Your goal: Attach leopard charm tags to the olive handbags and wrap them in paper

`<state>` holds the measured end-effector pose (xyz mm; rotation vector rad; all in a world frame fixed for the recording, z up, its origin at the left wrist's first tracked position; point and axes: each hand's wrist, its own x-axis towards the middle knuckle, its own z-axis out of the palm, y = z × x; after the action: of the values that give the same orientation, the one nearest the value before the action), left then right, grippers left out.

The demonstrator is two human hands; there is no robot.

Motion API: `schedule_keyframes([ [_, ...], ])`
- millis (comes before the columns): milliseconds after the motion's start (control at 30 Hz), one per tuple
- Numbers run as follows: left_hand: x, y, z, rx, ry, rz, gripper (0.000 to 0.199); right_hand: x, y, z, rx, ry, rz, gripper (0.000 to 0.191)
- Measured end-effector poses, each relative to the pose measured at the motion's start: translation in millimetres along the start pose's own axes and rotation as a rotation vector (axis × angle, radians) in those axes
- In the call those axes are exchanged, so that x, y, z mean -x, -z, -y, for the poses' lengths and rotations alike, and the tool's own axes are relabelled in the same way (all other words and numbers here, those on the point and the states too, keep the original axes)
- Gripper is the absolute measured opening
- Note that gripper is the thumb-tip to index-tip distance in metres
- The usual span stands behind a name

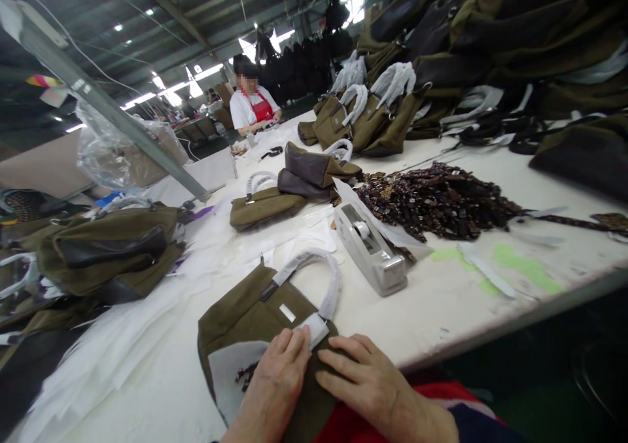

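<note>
At the near edge of the surface [432, 312], my left hand [275, 381] and right hand [367, 381] lie open on an olive handbag [240, 318].

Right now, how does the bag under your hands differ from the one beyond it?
The near handbag lies under your left hand and right hand; the farther handbag lies untouched. Only the near one shows a white sheet. Both are olive, with white-wrapped handles.
</note>
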<state>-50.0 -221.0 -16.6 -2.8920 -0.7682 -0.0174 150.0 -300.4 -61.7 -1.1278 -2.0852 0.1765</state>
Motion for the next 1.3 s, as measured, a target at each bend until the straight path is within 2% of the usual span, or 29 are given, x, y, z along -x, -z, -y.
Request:
schedule_keyframes([
  [100,-14,7.1,0,0.017,0.055,0.06,0.032,-11,6,-11,-0.022,-0.025,0.043,0.018],
  [233,-24,10.8,0,-0.002,0.07,0.041,0.033,-37,38,-24,-0.206,-0.079,0.223,0.027],
  [267,-24,9.6,1,-0.008,0.068,0.025,0.033,-43,44,-28,-0.222,-0.094,0.234,0.029],
  [333,-22,6.2,1,-0.025,0.07,-0.014,0.03,-54,48,-35,-0.114,-0.132,0.193,0.024],
  [433,-21,1.9,1,-0.05,0.092,-0.061,0.023,-69,37,-42,0.163,-0.114,0.162,0.013],
  [500,-21,1.2,0,-0.056,0.099,-0.071,0.021,-76,27,-42,0.226,-0.051,0.187,0.008],
  [600,-22,2.2,-1,-0.078,0.098,-0.083,0.023,-84,19,-39,0.241,-0.015,0.206,0.007],
  [767,-23,6.0,-3,-0.063,0.112,-0.093,0.022,-86,20,-42,0.248,0.016,0.239,0.012],
  [867,-23,8.2,-3,-0.015,0.169,-0.144,0.019,-84,19,-47,0.249,-0.019,0.219,0.011],
  [1000,-21,7.8,-4,-0.012,0.21,-0.128,0.017,-79,16,-50,0.259,-0.072,0.195,0.01],
  [1200,-20,3.1,-6,-0.049,0.244,-0.313,0.031,-75,14,-48,0.273,-0.136,0.186,0.008],
  [1300,-20,5.2,-8,-0.051,0.273,-0.27,0.025,-74,14,-48,0.288,-0.158,0.177,0.009],
])
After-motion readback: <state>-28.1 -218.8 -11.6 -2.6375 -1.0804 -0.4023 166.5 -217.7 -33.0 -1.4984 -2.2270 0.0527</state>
